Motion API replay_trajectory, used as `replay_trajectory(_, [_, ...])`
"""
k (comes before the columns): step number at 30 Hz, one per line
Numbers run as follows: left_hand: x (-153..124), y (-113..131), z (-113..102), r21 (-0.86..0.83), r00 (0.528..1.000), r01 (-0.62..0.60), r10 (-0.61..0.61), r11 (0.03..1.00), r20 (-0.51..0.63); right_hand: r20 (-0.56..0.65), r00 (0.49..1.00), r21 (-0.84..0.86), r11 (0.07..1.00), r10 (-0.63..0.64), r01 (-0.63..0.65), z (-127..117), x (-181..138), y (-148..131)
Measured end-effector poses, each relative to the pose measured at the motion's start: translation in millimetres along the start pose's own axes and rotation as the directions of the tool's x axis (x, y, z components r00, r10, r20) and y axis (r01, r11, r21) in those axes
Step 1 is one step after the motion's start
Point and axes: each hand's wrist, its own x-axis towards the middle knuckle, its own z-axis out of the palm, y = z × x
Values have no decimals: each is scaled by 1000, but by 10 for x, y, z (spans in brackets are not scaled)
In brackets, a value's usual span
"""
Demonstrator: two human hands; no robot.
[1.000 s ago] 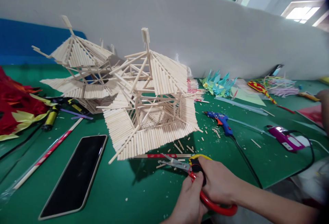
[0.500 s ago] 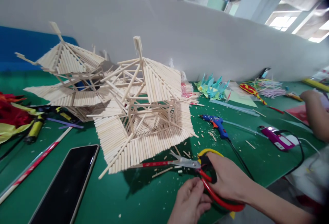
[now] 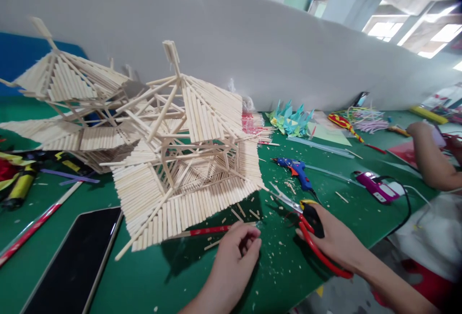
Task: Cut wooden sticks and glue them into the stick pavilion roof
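Observation:
My right hand (image 3: 330, 232) is wrapped round the handles of scissors (image 3: 305, 218) with red and yellow grips, their blades parted and pointing up-left. My left hand (image 3: 234, 261) has its fingers curled in over the right end of a red-wrapped strip of sticks (image 3: 209, 230); whether anything is in the fingers is hidden. Just beyond it stands a pavilion model (image 3: 195, 160) built of pale wooden sticks, its roof planked on the right and bare framing on the left. Small cut stick pieces (image 3: 237, 215) lie between the model and my hands.
A second stick pavilion (image 3: 72, 93) stands at the left, behind a phone (image 3: 75, 261). A blue glue gun (image 3: 296, 169) with its cord, a purple device (image 3: 380, 187) and a teal paper piece (image 3: 292, 118) are to the right. Another person's arm (image 3: 428, 155) rests at the far right.
My left hand has moved left and up to the red-wrapped strip. The scissors in my right hand have moved right, away from that strip. The view has shifted slightly right.

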Motion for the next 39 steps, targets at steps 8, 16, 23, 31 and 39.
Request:
replay_trajectory(8, [289,34,151,206,980,-198,197,958,25,197,976,345,925,96,-160,-139,-33,-57])
replay_trajectory(16, [443,205,445,181,978,-204,208,962,0,363,915,519,778,173,-353,-110,-254,-175])
replay_trajectory(23, [433,228,450,30,992,-123,122,992,38,414,906,545,775,83,-320,-70,-301,-171])
replay_trajectory(31, [363,191,384,-157,998,55,-54,986,13,309,942,603,739,129,-299,81,-314,-89])
replay_trajectory(39, [243,98,283,-283,991,134,-123,950,55,-103,987,252,963,125,-96,6,-7,58])
